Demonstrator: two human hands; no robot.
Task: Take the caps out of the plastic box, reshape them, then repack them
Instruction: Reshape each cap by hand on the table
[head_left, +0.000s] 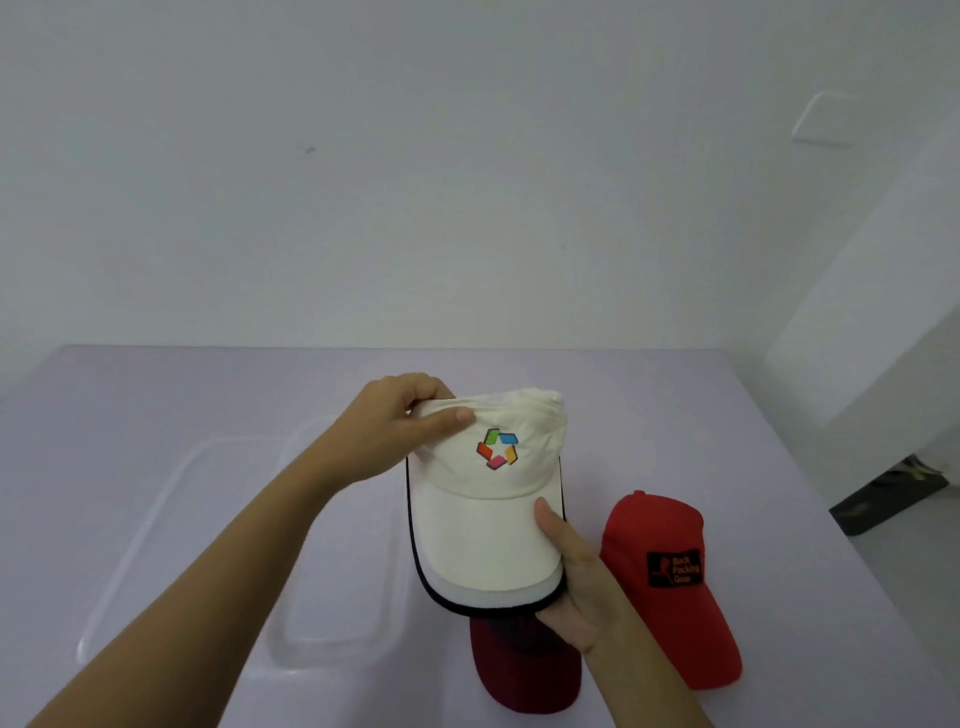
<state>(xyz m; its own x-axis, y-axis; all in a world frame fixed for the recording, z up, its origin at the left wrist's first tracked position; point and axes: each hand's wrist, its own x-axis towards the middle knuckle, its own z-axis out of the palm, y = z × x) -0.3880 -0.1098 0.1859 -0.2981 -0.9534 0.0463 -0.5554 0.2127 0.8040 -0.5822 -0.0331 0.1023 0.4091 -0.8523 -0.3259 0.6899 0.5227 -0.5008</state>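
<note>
Right hand (571, 577), close to the camera, pinches the right edge of the white cap's (483, 525) brim, thumb lying on top and fingers curled underneath. Left hand (395, 431), reaching in from the lower left, grips the left side of the crown, thumb pressed on the fabric and fingers curled round behind it. Between the two hands the white cap is held up above the surface (675, 405), brim pointing toward the camera, a dark line of trim along the brim's edge and a many-coloured logo on its front. Directly below it a dark red cap (524, 670) lies on the surface, partly hidden by the white brim and the right hand. Just to the right lies a brighter red cap (670, 587) with a black patch on its front, brim toward the near right. To the left of the caps stands the clear plastic box (337, 644), and beside it, farther left, a flat clear piece that may be its lid (156, 519). A white wall rises behind the pale lilac surface.
</note>
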